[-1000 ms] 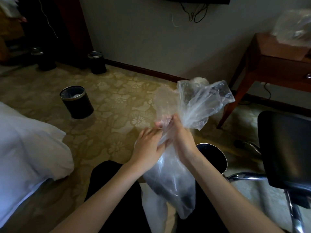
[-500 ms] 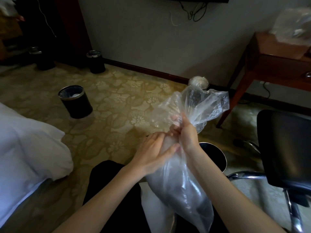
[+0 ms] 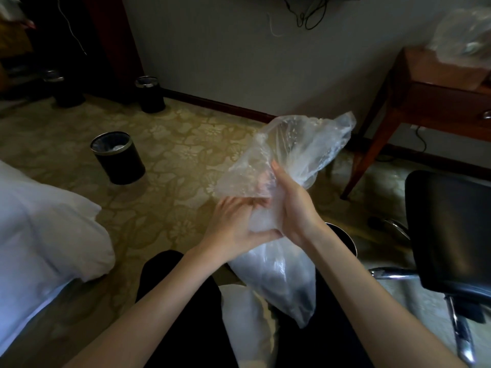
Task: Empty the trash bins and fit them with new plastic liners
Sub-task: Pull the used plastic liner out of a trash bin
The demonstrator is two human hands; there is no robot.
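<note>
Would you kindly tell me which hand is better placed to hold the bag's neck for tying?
Probably the right hand: it wraps the neck of the clear bag just below the loose top, while the left hand grips lower at the side.

A dim bedroom in soft, low light
Pale grey wall [image 3: 225, 49] above a dark wooden skirting board [image 3: 212, 103]; gold floral carpet [image 3: 172, 155] underfoot; white bed [image 3: 39, 229] at left; wooden counter [image 3: 430, 102] at right, a black chrome-framed chair [image 3: 449, 229] near it.
</note>
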